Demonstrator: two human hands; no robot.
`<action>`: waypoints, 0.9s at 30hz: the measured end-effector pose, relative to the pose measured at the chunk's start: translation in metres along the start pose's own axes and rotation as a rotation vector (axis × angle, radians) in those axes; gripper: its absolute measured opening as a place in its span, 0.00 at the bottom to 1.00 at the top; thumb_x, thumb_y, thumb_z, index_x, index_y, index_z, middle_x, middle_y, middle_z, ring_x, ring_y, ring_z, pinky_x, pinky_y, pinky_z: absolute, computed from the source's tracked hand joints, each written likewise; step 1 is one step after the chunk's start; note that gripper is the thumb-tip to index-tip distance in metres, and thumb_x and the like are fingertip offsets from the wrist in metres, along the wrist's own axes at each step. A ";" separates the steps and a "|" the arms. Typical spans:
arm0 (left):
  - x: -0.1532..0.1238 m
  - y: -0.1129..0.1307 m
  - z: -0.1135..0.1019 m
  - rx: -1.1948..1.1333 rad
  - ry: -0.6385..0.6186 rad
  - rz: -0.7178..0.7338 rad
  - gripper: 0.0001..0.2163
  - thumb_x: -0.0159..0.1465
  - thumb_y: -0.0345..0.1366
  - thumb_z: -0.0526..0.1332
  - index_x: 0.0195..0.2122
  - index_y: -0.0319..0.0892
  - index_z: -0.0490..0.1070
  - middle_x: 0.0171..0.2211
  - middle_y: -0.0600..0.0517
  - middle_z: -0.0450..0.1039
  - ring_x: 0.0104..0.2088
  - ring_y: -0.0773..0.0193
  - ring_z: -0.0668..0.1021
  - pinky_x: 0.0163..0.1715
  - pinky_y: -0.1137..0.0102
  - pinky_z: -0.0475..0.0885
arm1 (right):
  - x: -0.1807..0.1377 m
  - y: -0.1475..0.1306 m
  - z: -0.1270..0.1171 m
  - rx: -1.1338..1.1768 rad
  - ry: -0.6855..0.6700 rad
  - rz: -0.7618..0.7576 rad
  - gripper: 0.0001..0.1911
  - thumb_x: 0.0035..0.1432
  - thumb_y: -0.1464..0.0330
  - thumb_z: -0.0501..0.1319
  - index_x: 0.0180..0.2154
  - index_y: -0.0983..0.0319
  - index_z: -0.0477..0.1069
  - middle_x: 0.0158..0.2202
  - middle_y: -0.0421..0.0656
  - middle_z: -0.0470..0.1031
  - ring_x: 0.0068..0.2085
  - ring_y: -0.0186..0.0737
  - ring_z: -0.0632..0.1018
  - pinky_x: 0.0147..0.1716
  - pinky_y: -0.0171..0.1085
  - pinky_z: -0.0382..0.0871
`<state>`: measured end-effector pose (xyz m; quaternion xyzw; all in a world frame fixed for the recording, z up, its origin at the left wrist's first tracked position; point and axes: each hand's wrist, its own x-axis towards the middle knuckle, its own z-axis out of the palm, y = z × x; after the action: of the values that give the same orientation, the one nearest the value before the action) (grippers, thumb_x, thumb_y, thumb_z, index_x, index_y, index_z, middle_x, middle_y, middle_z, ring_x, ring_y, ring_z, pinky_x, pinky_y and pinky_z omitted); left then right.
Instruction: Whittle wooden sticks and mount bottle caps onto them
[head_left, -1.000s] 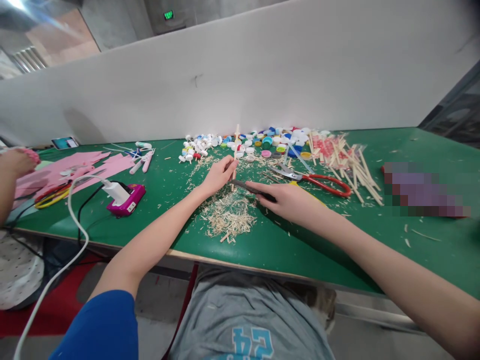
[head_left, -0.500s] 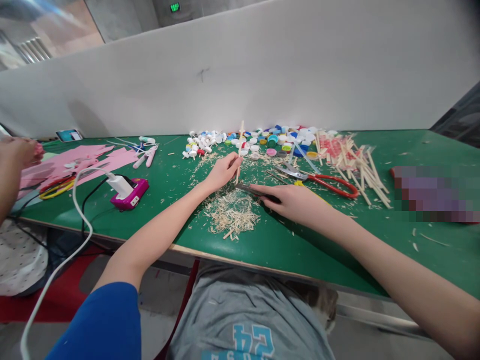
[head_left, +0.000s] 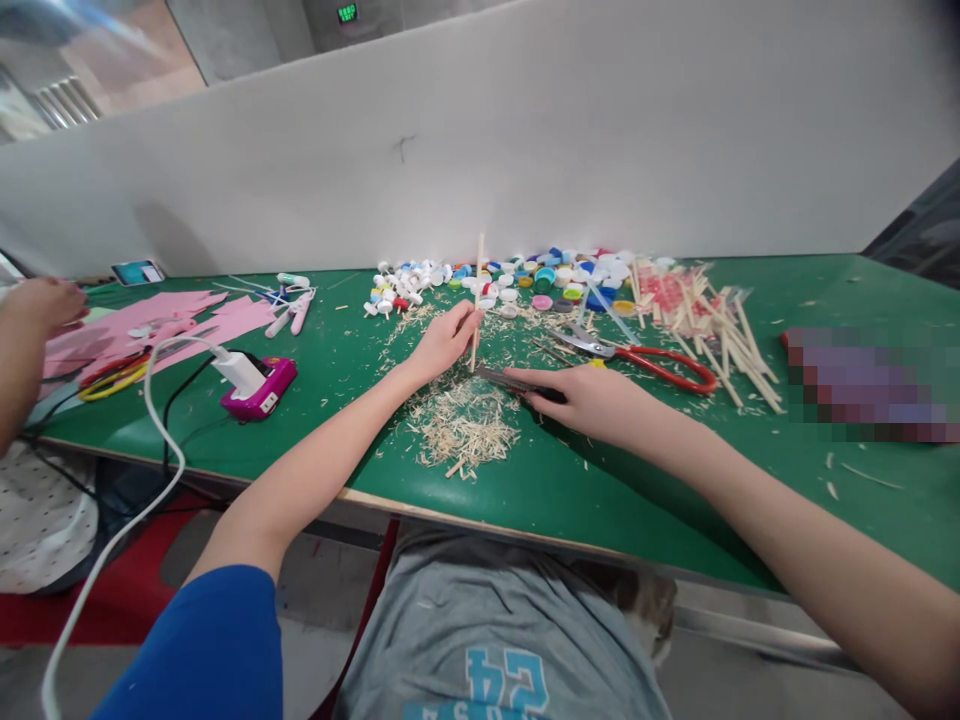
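A pale wooden stick (head_left: 480,262), like a chopstick, stands nearly upright in my left hand (head_left: 448,342), whose fingers pinch its lower part. My right hand (head_left: 586,398) is closed round a dark-handled utility knife (head_left: 517,382). The knife's blade points left, at or close to the stick's lower end; whether they touch I cannot tell. Below both hands lies a heap of wood shavings (head_left: 466,436) on the green table (head_left: 570,500). Red-handled scissors (head_left: 660,366) rest just beyond my right hand.
Bottle caps (head_left: 543,281) line the grey partition (head_left: 480,130). Wooden sticks (head_left: 735,350) lie to the right, near a blurred-out flat object (head_left: 862,385). To the left are a magenta power adapter (head_left: 259,389) with a white cable, pink paper (head_left: 161,312), glue guns (head_left: 292,312) and another person's hand (head_left: 46,302).
The stick stands slightly higher and more upright. My right hand and the knife have shifted a little to the right. The other person's hand at left has moved slightly.
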<state>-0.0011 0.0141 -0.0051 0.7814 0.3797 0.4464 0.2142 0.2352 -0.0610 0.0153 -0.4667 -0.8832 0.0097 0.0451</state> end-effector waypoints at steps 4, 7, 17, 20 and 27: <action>0.002 -0.002 -0.001 -0.012 0.044 0.008 0.16 0.70 0.49 0.48 0.30 0.44 0.58 0.21 0.56 0.68 0.20 0.70 0.69 0.26 0.70 0.67 | 0.000 0.000 -0.001 0.026 0.000 -0.015 0.25 0.65 0.57 0.49 0.62 0.41 0.60 0.31 0.36 0.74 0.23 0.26 0.66 0.23 0.27 0.49; 0.002 -0.002 -0.002 0.015 0.041 0.017 0.18 0.69 0.51 0.48 0.29 0.44 0.58 0.20 0.56 0.68 0.20 0.70 0.69 0.26 0.70 0.67 | 0.000 0.001 -0.001 0.054 0.010 -0.030 0.25 0.66 0.56 0.48 0.63 0.43 0.60 0.32 0.37 0.74 0.24 0.27 0.68 0.23 0.27 0.50; 0.000 0.002 0.003 -0.086 -0.002 -0.020 0.17 0.69 0.52 0.47 0.31 0.45 0.58 0.24 0.55 0.70 0.21 0.70 0.70 0.25 0.70 0.68 | 0.001 0.006 0.000 0.053 0.002 0.009 0.25 0.67 0.55 0.47 0.64 0.43 0.59 0.31 0.37 0.75 0.24 0.27 0.68 0.23 0.26 0.52; -0.002 0.004 0.005 -0.094 -0.017 -0.009 0.17 0.69 0.52 0.47 0.31 0.44 0.58 0.24 0.54 0.71 0.22 0.70 0.70 0.26 0.69 0.68 | 0.001 0.007 0.001 0.051 -0.002 0.017 0.26 0.67 0.55 0.47 0.64 0.43 0.58 0.30 0.37 0.74 0.23 0.27 0.67 0.23 0.26 0.52; -0.003 0.006 0.006 -0.074 -0.005 0.009 0.18 0.69 0.53 0.48 0.31 0.44 0.59 0.27 0.54 0.72 0.22 0.70 0.70 0.26 0.69 0.68 | 0.001 0.008 0.004 0.052 0.019 -0.008 0.26 0.66 0.56 0.48 0.64 0.47 0.60 0.28 0.39 0.72 0.22 0.26 0.66 0.22 0.26 0.50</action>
<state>0.0056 0.0078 -0.0054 0.7758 0.3591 0.4590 0.2419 0.2404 -0.0555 0.0114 -0.4618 -0.8841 0.0281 0.0660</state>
